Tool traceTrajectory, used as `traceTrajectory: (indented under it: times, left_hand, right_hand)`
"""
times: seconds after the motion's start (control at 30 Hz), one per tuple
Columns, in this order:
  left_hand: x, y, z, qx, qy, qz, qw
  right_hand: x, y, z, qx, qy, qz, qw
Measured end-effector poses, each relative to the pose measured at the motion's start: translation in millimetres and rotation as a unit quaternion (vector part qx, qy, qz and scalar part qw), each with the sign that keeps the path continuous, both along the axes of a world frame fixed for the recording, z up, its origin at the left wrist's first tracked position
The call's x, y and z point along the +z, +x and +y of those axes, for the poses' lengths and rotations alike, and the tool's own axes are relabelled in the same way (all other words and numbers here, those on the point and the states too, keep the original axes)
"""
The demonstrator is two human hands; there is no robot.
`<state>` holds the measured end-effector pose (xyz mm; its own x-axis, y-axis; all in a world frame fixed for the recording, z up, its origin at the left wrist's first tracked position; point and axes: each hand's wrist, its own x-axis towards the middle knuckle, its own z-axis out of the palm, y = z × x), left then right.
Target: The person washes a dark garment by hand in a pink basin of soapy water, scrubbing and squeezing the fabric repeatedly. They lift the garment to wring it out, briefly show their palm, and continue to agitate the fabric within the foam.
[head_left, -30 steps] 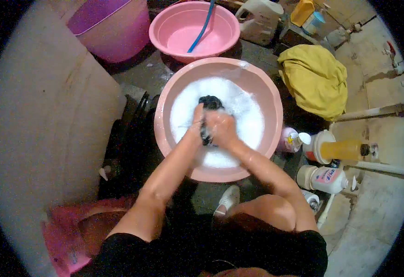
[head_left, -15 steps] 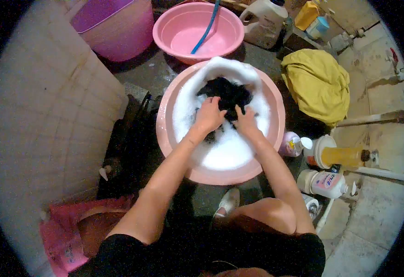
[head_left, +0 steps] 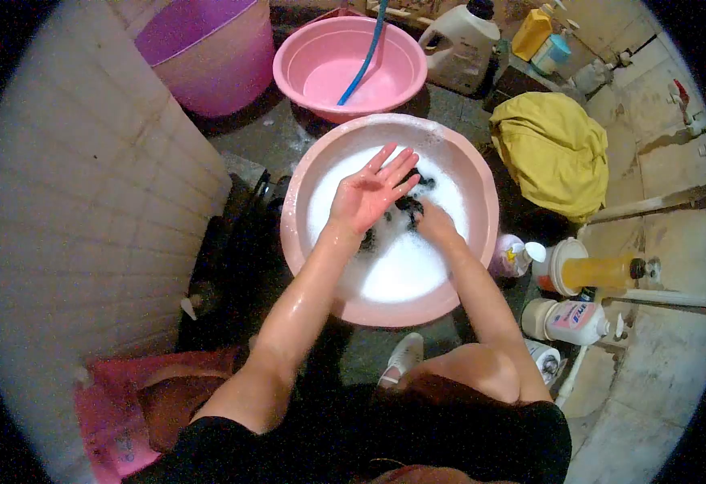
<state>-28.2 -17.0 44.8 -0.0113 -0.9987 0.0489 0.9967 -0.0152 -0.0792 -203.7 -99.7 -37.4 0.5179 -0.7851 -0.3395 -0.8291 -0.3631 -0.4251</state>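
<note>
A wide pale-pink basin [head_left: 476, 157] holds white suds [head_left: 397, 274]. Patches of wet black cloth [head_left: 408, 206] show through the foam near its middle, the rest of the cloth being covered. Over the suds my left hand [head_left: 369, 192] is raised with the palm turned up, fingers stretched out and nothing in it. My right hand [head_left: 435, 223] is low in the foam at the right side of the cloth, its fingers curled down onto the black fabric and partly hidden.
Behind the basin are a second pink basin [head_left: 288, 77] with a blue hose [head_left: 361, 74], a purple bucket [head_left: 232, 73] and a large jug [head_left: 466, 48]. A yellow cloth bundle [head_left: 550, 153], a pump bottle [head_left: 510, 256] and a white bottle [head_left: 574, 321] stand along the right. A tiled wall [head_left: 103, 202] rises on the left.
My left hand has let go of the black cloth, lifted and turned palm up. The cloth has sunk lower, and the high ridge of foam at the back has flattened.
</note>
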Motion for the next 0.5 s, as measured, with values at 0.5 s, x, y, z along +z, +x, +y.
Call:
traceTrajectory:
  times: [0.5]
  left_hand:
    - [-7,-1,-3,0.067,-0.024,-0.081,0.994]
  right_hand:
    - [-33,-7,-9,0.033,0.035,0.041,0.998]
